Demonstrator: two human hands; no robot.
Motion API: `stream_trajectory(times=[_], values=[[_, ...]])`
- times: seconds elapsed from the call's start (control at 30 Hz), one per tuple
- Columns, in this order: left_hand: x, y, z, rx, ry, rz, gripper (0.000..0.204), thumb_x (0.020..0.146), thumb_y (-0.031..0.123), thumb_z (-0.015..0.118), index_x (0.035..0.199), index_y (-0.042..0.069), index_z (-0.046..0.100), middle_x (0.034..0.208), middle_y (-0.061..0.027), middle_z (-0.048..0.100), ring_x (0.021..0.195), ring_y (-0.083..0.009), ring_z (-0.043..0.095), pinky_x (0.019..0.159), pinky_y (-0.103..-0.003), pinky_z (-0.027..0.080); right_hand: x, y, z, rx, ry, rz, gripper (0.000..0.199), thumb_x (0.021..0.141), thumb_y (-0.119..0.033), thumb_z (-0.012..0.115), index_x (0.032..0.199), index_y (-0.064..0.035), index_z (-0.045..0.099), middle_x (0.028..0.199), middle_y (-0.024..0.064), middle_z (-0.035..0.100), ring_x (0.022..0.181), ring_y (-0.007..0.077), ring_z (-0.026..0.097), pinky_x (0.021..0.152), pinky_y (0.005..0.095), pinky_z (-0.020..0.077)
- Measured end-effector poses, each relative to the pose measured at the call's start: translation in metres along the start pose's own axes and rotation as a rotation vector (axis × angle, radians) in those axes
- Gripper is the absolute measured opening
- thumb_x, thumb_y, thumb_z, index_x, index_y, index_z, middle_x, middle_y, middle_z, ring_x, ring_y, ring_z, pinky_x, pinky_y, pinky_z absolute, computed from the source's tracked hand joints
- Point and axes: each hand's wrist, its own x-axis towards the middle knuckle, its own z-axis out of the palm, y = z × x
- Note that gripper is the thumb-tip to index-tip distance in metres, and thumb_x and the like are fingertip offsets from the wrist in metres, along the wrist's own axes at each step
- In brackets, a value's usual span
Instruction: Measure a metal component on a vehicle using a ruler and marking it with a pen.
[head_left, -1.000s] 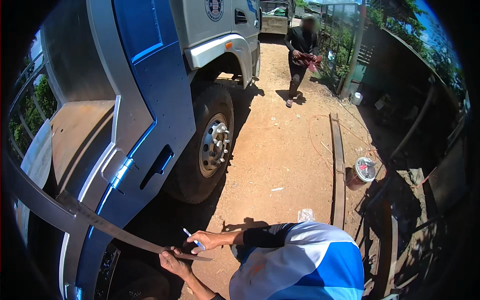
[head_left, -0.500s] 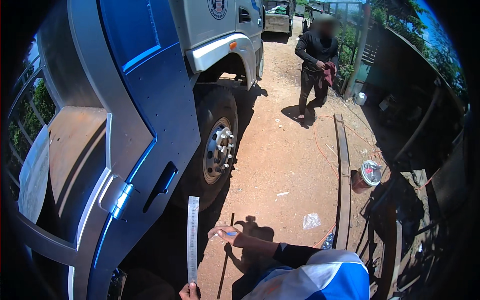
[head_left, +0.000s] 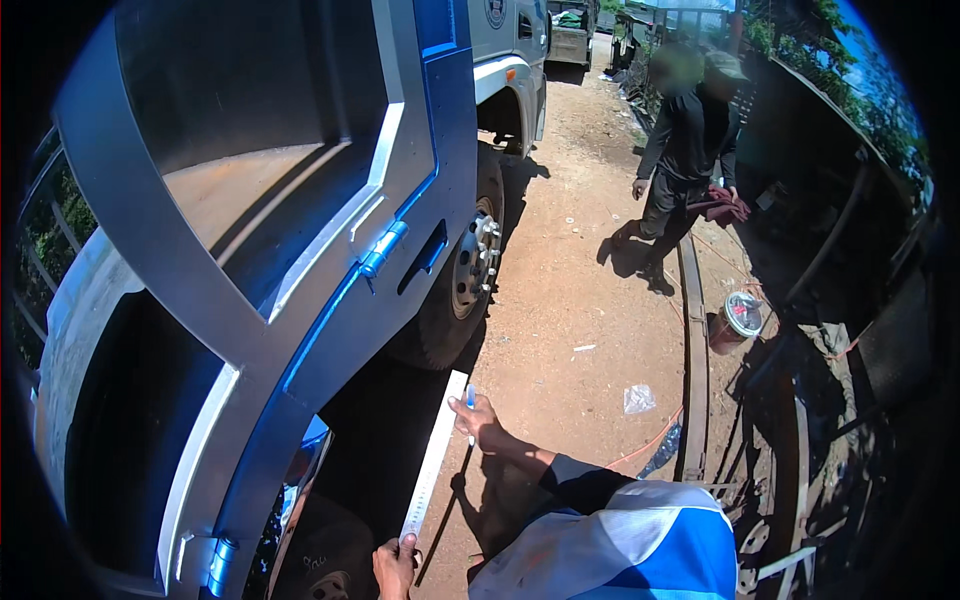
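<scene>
Outdoors, hard sunlight, sharp dark shadows; floor a strip of bare orange-brown packed dirt, scattered with small pale scraps; long rust-brown steel beam laid lengthwise near the dirt's right edge; reddish round bucket with a white rim just right of it, partly in sun; tall dark wall along that same edge, in deep shade; green leafy trees above it, blue sky showing between; grey-brown truck bed at the dirt's far end.
</scene>
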Motion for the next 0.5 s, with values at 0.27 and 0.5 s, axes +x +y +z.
stream_trajectory(times=[0.27, 0.5], values=[[-0.152, -0.073, -0.163, 0.175, -0.038, -0.558, 0.040, 0.061, 0.024, 0.092, 0.083, -0.001, 0.071, 0.075, -0.0183, 0.069, 0.075, -0.0401, 0.062, 0.075, -0.048, 0.050, -0.057, 0.006, 0.111, -0.107, 0.060, -0.161, 0.026, 0.097, -0.025, 0.066, 0.079, -0.0100, 0.055, 0.059, -0.0059, 0.046, 0.045, 0.0048, 0.039, 0.044, 0.0236, 0.0273], [-0.213, -0.070, -0.253, 0.255, 0.430, -0.679, 0.036, 0.069, 0.012, 0.089, 0.075, -0.004, 0.058, 0.061, -0.0116, 0.059, 0.056, -0.0174, 0.049, 0.055, -0.033, 0.043, -0.024, 0.026, 0.155, 0.089, -0.185, -0.149, 0.024, 0.089, -0.014, 0.075, 0.096, -0.0039, 0.055, 0.063, -0.0029, 0.052, 0.044, 0.0038, 0.039, 0.041, 0.0213, 0.0266]])
